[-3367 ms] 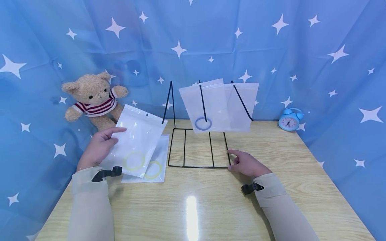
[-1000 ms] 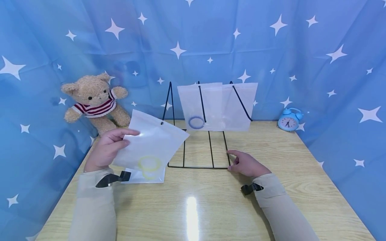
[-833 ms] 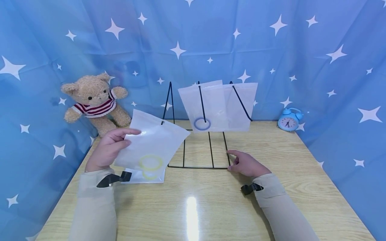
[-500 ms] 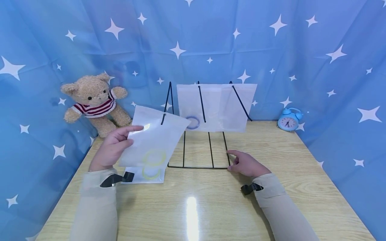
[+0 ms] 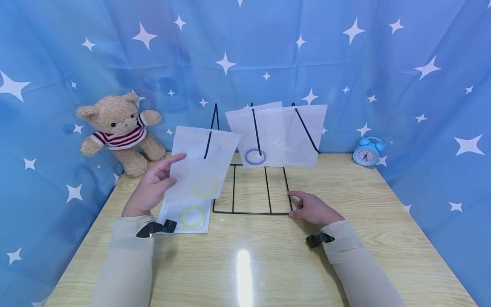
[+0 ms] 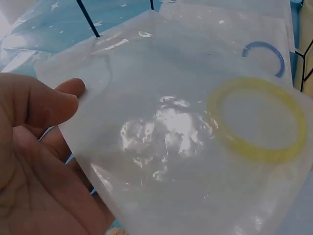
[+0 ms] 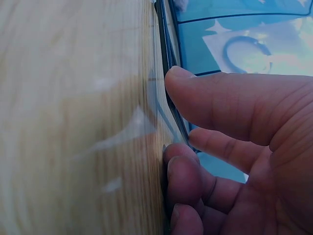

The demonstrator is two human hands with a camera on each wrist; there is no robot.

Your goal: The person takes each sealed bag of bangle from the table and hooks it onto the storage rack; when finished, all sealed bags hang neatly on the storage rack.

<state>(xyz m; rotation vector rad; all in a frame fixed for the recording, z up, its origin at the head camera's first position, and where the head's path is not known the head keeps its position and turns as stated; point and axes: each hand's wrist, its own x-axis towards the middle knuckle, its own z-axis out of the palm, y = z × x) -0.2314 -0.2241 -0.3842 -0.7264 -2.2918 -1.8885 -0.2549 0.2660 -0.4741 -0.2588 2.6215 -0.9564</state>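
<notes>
My left hand [image 5: 151,187] holds the left edge of a translucent zip bag [image 5: 192,170], index finger [image 5: 177,158] across its front. A yellow ring [image 6: 257,120] lies inside. The left prong [image 5: 208,144] of a black wire rack [image 5: 249,212] passes through the hole at the bag's top, tip out in front. My right hand [image 5: 312,207] grips the front right corner of the rack's base, thumb [image 7: 210,98] against the wire. A bag with a blue ring [image 5: 255,157] hangs from the middle prong. Another bag [image 5: 301,140] hangs from the right prong, partly covered.
Below the held bag, a second bag [image 5: 204,222] with a yellow ring lies on the wooden table [image 5: 276,260]. A teddy bear [image 5: 119,128] sits at the back left; a blue alarm clock [image 5: 367,153] stands at the back right. Starry curtains [image 5: 383,64] enclose the table.
My left hand has moved right and slightly up with the bag. The bag's hole has slid farther back along the left prong, and its top edge is more level. The middle bag sways.
</notes>
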